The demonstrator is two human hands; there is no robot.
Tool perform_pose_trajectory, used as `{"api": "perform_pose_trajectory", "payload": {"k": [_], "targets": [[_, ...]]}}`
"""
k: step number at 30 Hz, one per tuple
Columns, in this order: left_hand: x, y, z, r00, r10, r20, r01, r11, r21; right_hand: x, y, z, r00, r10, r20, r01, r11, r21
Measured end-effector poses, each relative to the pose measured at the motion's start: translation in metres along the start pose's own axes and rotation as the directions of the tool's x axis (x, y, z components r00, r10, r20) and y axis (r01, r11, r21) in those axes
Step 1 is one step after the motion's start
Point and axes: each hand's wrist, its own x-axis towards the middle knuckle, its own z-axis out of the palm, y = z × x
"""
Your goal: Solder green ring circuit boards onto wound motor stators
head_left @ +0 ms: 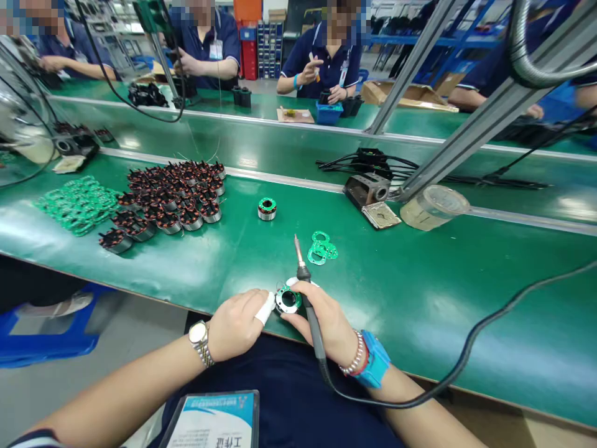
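Note:
My left hand [240,320], with a white cover on one finger, is closed at the left side of a round motor stator [288,300] topped by a green ring board. My right hand [321,317] grips that stator from the right between thumb and fingers. A soldering iron [313,323] also rests in my right hand, its tip pointing up and away from me. Several loose green ring boards [321,249] lie just beyond the iron. Another stator with a green board [267,209] stands upright farther back on the green table [420,298].
Many copper-wound stators [172,196] and a pile of green boards [79,204] cover the left. At the back right are a metal block [368,188], a sponge pad [381,215] and a round tub [433,207]. The iron's cable crosses the right side. People sit opposite.

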Motion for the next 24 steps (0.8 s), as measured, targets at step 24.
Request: {"api": "perform_pose_trajectory", "payload": {"k": [24], "targets": [[-0.014, 0.023, 0.013, 0.958, -0.284, 0.029, 0.276, 0.894, -0.353, 0.000, 0.004, -0.010, 1.000, -0.015, 0.012, 0.014, 0.997, 0.071]]}}
